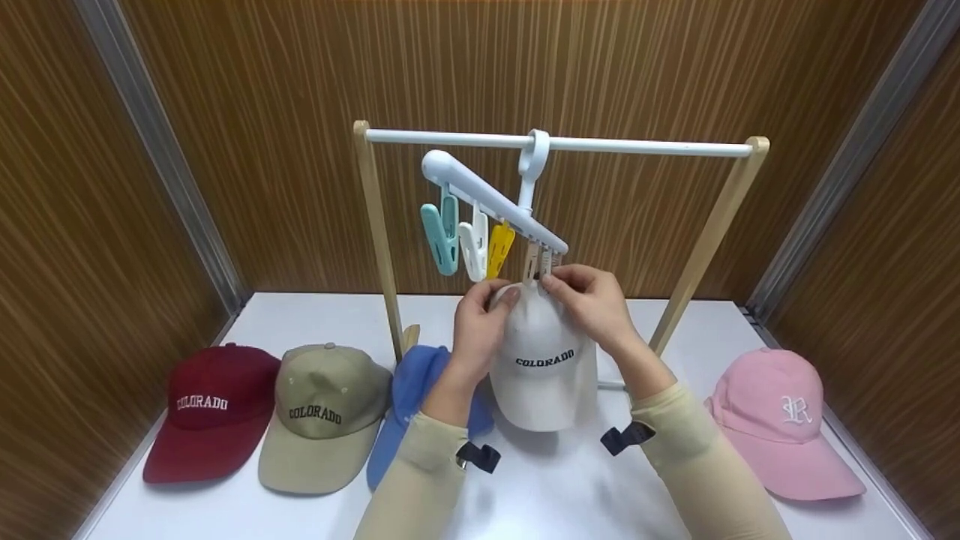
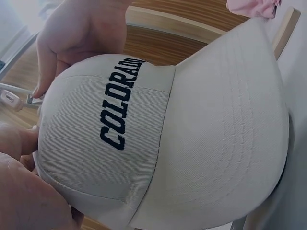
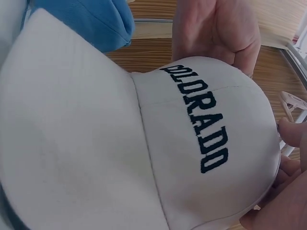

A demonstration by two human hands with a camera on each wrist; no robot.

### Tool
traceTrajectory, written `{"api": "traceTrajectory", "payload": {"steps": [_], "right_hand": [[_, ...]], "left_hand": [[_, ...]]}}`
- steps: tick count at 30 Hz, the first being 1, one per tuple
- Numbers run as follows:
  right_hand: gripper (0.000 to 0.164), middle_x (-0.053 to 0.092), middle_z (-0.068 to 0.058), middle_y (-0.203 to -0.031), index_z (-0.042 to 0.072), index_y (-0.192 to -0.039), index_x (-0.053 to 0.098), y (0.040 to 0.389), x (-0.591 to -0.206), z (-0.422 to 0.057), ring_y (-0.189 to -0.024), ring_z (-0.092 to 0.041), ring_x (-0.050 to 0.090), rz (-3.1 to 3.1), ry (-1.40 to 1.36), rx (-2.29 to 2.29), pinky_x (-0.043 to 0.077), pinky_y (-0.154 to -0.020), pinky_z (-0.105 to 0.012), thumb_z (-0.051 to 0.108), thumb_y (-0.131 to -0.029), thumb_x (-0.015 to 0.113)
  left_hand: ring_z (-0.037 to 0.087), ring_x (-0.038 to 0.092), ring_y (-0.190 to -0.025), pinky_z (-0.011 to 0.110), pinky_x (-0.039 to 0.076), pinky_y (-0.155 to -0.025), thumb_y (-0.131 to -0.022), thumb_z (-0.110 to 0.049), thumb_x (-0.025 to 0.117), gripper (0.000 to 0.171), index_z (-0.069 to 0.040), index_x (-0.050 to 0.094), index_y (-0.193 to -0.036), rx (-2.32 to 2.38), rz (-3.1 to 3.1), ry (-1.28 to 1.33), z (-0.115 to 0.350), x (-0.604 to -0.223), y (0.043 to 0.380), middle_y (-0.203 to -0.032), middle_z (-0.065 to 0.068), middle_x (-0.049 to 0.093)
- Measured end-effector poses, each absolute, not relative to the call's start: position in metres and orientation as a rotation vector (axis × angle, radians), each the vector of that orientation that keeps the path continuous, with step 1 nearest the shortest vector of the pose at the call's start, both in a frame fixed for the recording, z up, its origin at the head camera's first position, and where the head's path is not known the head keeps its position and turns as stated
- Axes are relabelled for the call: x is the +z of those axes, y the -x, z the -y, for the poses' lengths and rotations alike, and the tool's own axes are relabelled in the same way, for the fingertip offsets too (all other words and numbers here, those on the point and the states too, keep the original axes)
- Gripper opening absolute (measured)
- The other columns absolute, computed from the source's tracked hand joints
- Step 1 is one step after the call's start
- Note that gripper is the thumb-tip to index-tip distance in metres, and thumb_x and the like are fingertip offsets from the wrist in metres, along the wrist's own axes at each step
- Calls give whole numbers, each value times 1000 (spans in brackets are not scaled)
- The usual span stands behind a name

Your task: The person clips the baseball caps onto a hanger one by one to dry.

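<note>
A white cap (image 1: 545, 330) with dark COLORADO lettering hangs crown up, brim down, below a clip hanger (image 1: 487, 191). My left hand (image 1: 480, 326) grips the left side of its crown, thumb in front and fingers behind. At the top right of the crown, my right hand (image 1: 596, 304) pinches the fabric, with its thumb right by a white clip (image 1: 546, 261). A beige clip (image 1: 532, 261) meets the top of the crown between the two hands. Both wrist views show the cap (image 2: 206, 129) close up, with the fingertips behind the crown partly hidden.
The hanger hooks over a white rod (image 1: 645, 145) on a wooden-legged rack. Teal (image 1: 442, 236), white (image 1: 474, 244) and yellow (image 1: 500, 247) clips hang at its left. Red (image 1: 214, 412), olive (image 1: 322, 412) and blue (image 1: 420, 382) caps lie left, a pink cap (image 1: 780, 427) right.
</note>
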State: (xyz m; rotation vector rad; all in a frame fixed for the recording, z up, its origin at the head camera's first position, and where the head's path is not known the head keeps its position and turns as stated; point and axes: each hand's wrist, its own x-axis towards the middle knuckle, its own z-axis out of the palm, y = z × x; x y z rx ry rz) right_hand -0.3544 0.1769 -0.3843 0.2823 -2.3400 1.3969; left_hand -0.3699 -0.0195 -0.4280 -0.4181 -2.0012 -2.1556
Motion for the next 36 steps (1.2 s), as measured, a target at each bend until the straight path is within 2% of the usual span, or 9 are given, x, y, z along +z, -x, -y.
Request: {"api": "traceTrajectory", "payload": {"steps": [6, 13, 17, 25, 30, 36], "right_hand": [[36, 79, -15, -118, 1, -127, 80, 351, -394, -178, -101, -25, 69, 2321, -315, 1356, 58, -81, -27, 30, -106, 79], [40, 76, -15, -130, 3, -134, 76, 348, -406, -179, -116, -29, 69, 2281, -314, 1358, 56, -97, -45, 27, -104, 82], [40, 74, -13, -133, 4, -137, 75, 346, -415, -181, -121, -29, 67, 2228, -358, 1342, 54, -101, -50, 23, -103, 83], [52, 63, -11, -148, 7, -150, 67, 342, -431, -183, -132, -28, 61, 2174, -437, 1334, 52, -105, -52, 26, -104, 82], [60, 56, -14, -157, 8, -158, 60, 339, -439, -184, -140, -34, 57, 2183, -439, 1313, 51, -110, -59, 28, -105, 81], [68, 52, -19, -163, 4, -162, 54, 334, -445, -185, -151, -41, 51, 2195, -440, 1235, 43, -120, -64, 26, -104, 82]], "left_hand": [[30, 57, -149, 53, 40, -126, -111, -27, 73, 34, -8, 70, -138, -2114, 2002, 430, 21, -431, 369, -149, 9, 67], [30, 51, -154, 50, 36, -129, -109, -29, 75, 38, -9, 70, -142, -2033, 1990, 449, 19, -438, 370, -150, 7, 67], [31, 50, -155, 51, 38, -128, -109, -30, 75, 44, -8, 67, -147, -2011, 1979, 476, 19, -443, 369, -151, 8, 65], [33, 46, -157, 53, 39, -127, -111, -31, 73, 53, -12, 60, -158, -2038, 1980, 528, 19, -452, 367, -159, 10, 58], [34, 41, -161, 54, 37, -128, -111, -35, 72, 58, -15, 55, -163, -2021, 2004, 566, 18, -456, 367, -168, 10, 51], [36, 35, -164, 58, 30, -131, -112, -39, 69, 67, -15, 45, -170, -1961, 2052, 600, 18, -461, 364, -174, 11, 42]]}}
